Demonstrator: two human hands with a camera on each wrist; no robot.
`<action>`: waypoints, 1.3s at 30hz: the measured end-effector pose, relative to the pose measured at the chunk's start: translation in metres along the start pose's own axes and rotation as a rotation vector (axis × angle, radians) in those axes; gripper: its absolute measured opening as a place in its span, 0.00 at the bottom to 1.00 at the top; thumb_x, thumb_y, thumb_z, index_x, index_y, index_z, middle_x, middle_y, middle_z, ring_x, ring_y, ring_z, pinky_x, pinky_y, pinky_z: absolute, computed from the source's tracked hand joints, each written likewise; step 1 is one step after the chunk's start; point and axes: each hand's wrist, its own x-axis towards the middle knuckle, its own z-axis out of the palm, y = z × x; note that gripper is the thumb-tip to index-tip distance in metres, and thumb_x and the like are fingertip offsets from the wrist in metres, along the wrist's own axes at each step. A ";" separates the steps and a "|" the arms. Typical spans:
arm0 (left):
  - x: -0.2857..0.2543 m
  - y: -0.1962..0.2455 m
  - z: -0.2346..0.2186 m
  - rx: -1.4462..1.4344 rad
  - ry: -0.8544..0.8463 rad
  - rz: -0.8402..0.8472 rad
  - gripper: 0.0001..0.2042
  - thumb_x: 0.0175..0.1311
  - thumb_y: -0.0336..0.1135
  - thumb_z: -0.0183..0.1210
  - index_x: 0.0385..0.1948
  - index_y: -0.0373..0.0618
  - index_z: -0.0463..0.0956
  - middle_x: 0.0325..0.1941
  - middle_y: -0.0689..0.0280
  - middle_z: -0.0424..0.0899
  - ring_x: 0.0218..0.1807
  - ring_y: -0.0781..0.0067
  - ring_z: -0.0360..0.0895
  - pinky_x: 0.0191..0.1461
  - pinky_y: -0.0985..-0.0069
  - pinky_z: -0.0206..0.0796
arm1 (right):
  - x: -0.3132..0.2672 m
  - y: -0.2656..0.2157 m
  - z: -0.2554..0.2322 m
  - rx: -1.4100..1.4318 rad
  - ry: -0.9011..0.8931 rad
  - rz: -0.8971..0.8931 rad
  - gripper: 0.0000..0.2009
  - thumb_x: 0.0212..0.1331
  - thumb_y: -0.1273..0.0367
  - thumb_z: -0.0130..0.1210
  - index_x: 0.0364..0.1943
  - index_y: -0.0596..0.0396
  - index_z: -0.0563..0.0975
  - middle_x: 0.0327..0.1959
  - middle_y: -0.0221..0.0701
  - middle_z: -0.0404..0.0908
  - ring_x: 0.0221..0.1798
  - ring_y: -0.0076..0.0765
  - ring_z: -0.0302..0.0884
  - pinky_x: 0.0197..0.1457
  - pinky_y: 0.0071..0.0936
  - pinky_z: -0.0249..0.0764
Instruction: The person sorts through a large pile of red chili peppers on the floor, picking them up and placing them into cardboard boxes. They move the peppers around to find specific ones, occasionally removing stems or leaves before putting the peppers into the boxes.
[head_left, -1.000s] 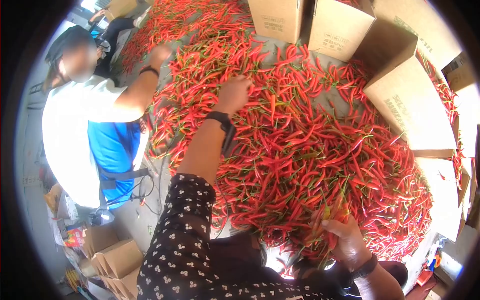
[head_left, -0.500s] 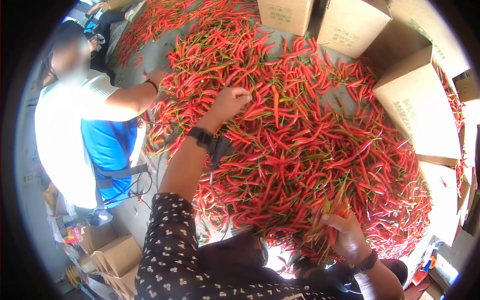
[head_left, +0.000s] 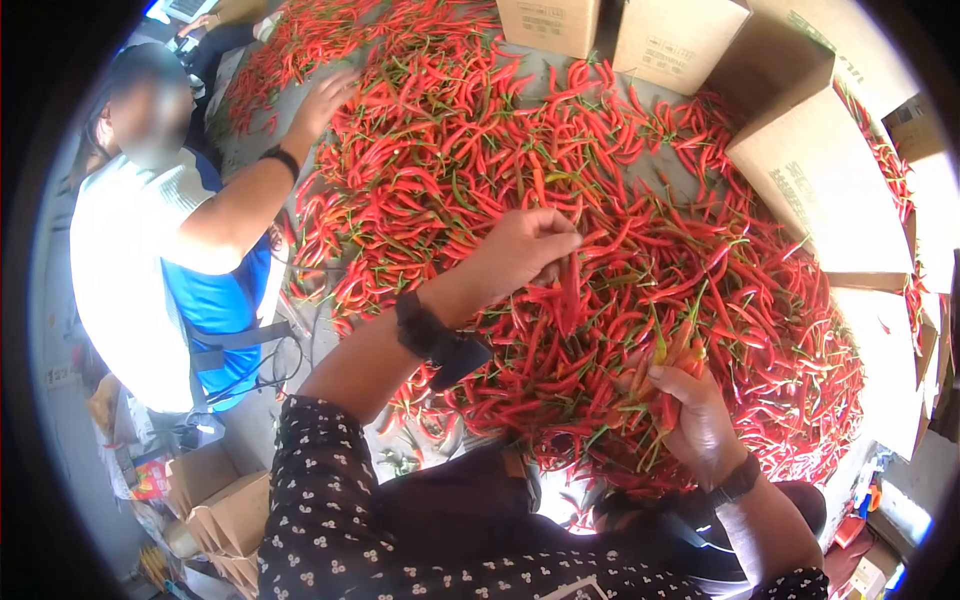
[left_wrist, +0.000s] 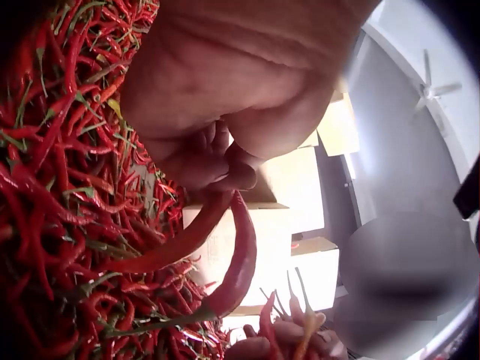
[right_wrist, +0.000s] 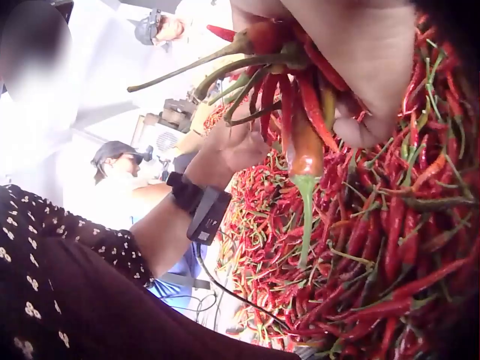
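Observation:
My left hand (head_left: 512,256) is over the middle of a wide pile of red chili peppers (head_left: 640,290). In the left wrist view, its thumb and fingertips pinch two chili peppers; one curved red pepper (left_wrist: 241,259) hangs stem down beside an orange-red one (left_wrist: 176,244). Lower right in the head view, my right hand (head_left: 702,425) grips a bunch of chili peppers (head_left: 680,352) near the pile's front edge. In the right wrist view, long green stems stick out of that bunch, and an orange pepper (right_wrist: 304,150) hangs at its edge. The palm hides part of the bunch.
Cardboard boxes (head_left: 790,170) stand along the right and far side, one with peppers in it. Another person (head_left: 140,270) sits at the left, one hand (head_left: 325,98) at the pile's edge. Folded cartons (head_left: 230,510) lie lower left. A cable runs near my left forearm.
My left hand has come back from the farther part of the pile toward my right hand, with peppers now hanging from its fingers. My right hand stays nearly in place. The other person's hand shifts.

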 end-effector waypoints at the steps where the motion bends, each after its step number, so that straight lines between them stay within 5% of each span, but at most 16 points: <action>1: 0.002 -0.005 0.007 -0.022 -0.012 0.013 0.07 0.64 0.35 0.56 0.31 0.43 0.71 0.18 0.72 0.72 0.16 0.86 0.65 0.19 0.86 0.55 | 0.000 -0.001 0.001 -0.011 -0.015 0.003 0.13 0.56 0.74 0.56 0.45 0.64 0.73 0.37 0.35 0.79 0.39 0.31 0.79 0.44 0.33 0.79; 4: 0.001 -0.003 0.020 0.066 0.010 0.004 0.07 0.63 0.34 0.57 0.32 0.43 0.70 0.17 0.71 0.72 0.15 0.86 0.65 0.19 0.86 0.55 | -0.001 0.000 0.000 -0.030 -0.019 -0.002 0.15 0.56 0.74 0.55 0.47 0.66 0.73 0.37 0.35 0.79 0.39 0.29 0.79 0.43 0.31 0.79; 6: 0.000 -0.002 0.021 0.062 -0.004 -0.003 0.07 0.63 0.34 0.57 0.31 0.42 0.70 0.17 0.71 0.73 0.15 0.86 0.65 0.18 0.86 0.55 | -0.001 0.000 -0.001 -0.081 -0.047 -0.032 0.16 0.56 0.71 0.53 0.48 0.66 0.71 0.43 0.39 0.77 0.45 0.39 0.78 0.45 0.40 0.79; 14: -0.012 -0.013 0.058 -0.164 -0.119 -0.035 0.05 0.63 0.30 0.56 0.34 0.40 0.69 0.20 0.69 0.75 0.17 0.83 0.70 0.20 0.85 0.60 | -0.001 0.005 0.001 -0.123 -0.075 -0.009 0.17 0.56 0.73 0.54 0.50 0.64 0.71 0.41 0.37 0.78 0.41 0.34 0.78 0.44 0.34 0.78; 18: -0.017 -0.011 0.067 -0.246 -0.221 -0.091 0.05 0.63 0.27 0.56 0.38 0.40 0.71 0.28 0.69 0.77 0.29 0.80 0.77 0.32 0.82 0.70 | -0.003 0.002 0.002 -0.122 -0.040 0.042 0.16 0.56 0.74 0.54 0.49 0.61 0.71 0.39 0.36 0.79 0.37 0.30 0.79 0.41 0.30 0.79; 22: -0.015 -0.020 0.055 -0.023 -0.284 0.017 0.08 0.59 0.29 0.59 0.39 0.42 0.72 0.29 0.71 0.77 0.31 0.82 0.75 0.35 0.83 0.68 | -0.005 0.001 0.003 -0.145 -0.007 0.015 0.15 0.55 0.74 0.55 0.47 0.62 0.72 0.39 0.36 0.79 0.37 0.30 0.79 0.41 0.30 0.79; 24: -0.013 -0.014 0.040 0.407 -0.243 0.240 0.14 0.56 0.32 0.63 0.41 0.41 0.72 0.28 0.72 0.76 0.31 0.83 0.74 0.36 0.82 0.67 | -0.003 0.004 0.000 -0.178 0.016 -0.005 0.13 0.55 0.73 0.55 0.45 0.63 0.73 0.38 0.36 0.79 0.36 0.30 0.79 0.41 0.30 0.78; 25: -0.008 -0.008 0.024 0.449 -0.213 0.217 0.21 0.51 0.36 0.66 0.46 0.42 0.71 0.36 0.66 0.77 0.39 0.77 0.75 0.43 0.75 0.69 | -0.003 0.002 0.000 -0.177 0.017 -0.006 0.13 0.55 0.73 0.55 0.45 0.63 0.73 0.38 0.36 0.79 0.36 0.30 0.79 0.41 0.30 0.78; 27: 0.019 -0.021 -0.031 0.905 0.005 0.579 0.32 0.45 0.38 0.69 0.56 0.47 0.66 0.55 0.57 0.70 0.57 0.63 0.69 0.52 0.65 0.67 | -0.002 0.000 0.001 -0.168 0.031 -0.023 0.12 0.55 0.73 0.55 0.43 0.64 0.73 0.39 0.37 0.79 0.36 0.30 0.79 0.41 0.30 0.78; 29: 0.025 -0.023 -0.078 1.464 0.226 0.414 0.47 0.36 0.40 0.73 0.65 0.57 0.56 0.70 0.55 0.51 0.68 0.50 0.54 0.60 0.54 0.62 | -0.003 0.000 -0.001 -0.155 0.047 -0.021 0.13 0.55 0.73 0.55 0.43 0.64 0.73 0.39 0.37 0.79 0.36 0.30 0.79 0.41 0.30 0.78; 30: 0.023 -0.026 -0.092 1.459 0.223 0.416 0.47 0.36 0.40 0.73 0.65 0.57 0.56 0.70 0.55 0.51 0.68 0.50 0.54 0.60 0.54 0.62 | -0.003 0.000 -0.002 -0.140 0.060 -0.016 0.13 0.56 0.73 0.55 0.44 0.64 0.73 0.39 0.37 0.79 0.36 0.30 0.78 0.41 0.30 0.78; 32: 0.021 -0.032 -0.110 1.684 0.262 0.006 0.54 0.30 0.40 0.75 0.67 0.68 0.51 0.73 0.58 0.43 0.70 0.45 0.48 0.62 0.50 0.61 | -0.004 0.000 -0.003 -0.133 0.061 -0.005 0.13 0.56 0.73 0.55 0.44 0.64 0.73 0.39 0.37 0.79 0.36 0.30 0.78 0.41 0.30 0.78; 39: 0.035 -0.048 -0.116 1.577 0.067 0.027 0.47 0.30 0.37 0.74 0.63 0.68 0.61 0.72 0.61 0.44 0.67 0.47 0.53 0.57 0.57 0.69 | 0.002 0.002 -0.003 -0.158 0.056 0.014 0.13 0.56 0.72 0.55 0.44 0.64 0.73 0.40 0.37 0.79 0.38 0.30 0.78 0.42 0.30 0.78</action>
